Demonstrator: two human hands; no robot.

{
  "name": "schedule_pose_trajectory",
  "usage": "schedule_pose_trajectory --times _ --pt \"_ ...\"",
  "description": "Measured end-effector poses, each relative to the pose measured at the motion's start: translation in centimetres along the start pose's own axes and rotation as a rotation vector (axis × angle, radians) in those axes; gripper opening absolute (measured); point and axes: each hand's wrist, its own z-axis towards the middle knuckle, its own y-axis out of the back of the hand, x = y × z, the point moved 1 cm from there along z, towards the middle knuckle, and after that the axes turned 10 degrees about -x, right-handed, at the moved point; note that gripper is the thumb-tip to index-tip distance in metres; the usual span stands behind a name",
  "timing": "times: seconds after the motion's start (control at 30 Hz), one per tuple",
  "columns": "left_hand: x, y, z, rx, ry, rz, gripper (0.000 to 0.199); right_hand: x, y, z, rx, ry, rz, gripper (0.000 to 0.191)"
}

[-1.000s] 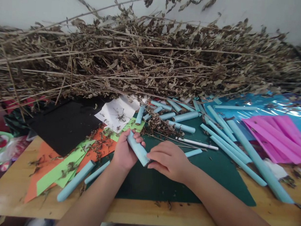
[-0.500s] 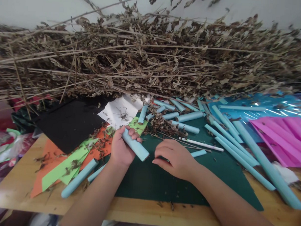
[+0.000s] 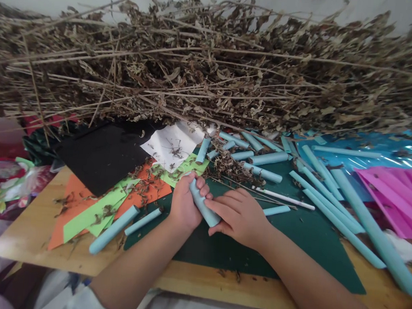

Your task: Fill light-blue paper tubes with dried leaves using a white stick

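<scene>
My left hand (image 3: 184, 208) is closed around a thick light-blue paper roll (image 3: 201, 202), which slants down toward the right. On its lower end the thumb and fingers of my right hand (image 3: 243, 217) are pressed, so that end is partly covered. Both hands are above a dark green sheet (image 3: 223, 254). Beyond them, several short blue rolls (image 3: 262, 172) lie among crumbled dry leaves (image 3: 231, 164). A thin white stick (image 3: 285, 198) and a small blue piece (image 3: 277, 210) rest just past my right hand.
Dried leafy stalks (image 3: 195, 77) are heaped along the back. Long blue tubes (image 3: 342, 218) and pink paper (image 3: 393, 197) lie at right. Black (image 3: 101, 155), orange (image 3: 65, 219) and green paper (image 3: 96, 209) cover the left, near two more blue rolls (image 3: 113, 230). The wooden table edge (image 3: 201, 276) runs in front.
My right hand has moved onto the lower end of the paper roll, where before it hovered apart. My left hand still grips the roll, now tilted more steeply. The view has shifted slightly.
</scene>
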Motion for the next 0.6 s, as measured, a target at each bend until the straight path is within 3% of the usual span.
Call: schedule_pose_trajectory --times 0.47,0.6 --pt "0.38 -0.03 0.20 -0.013 0.118 -0.025 0.007 0.22 0.05 0.17 -0.047 0.062 0.015 0.044" --pt "-0.13 0.08 0.39 0.041 0.117 -0.008 0.009 0.03 0.15 0.23 -0.012 0.068 0.032 0.048"
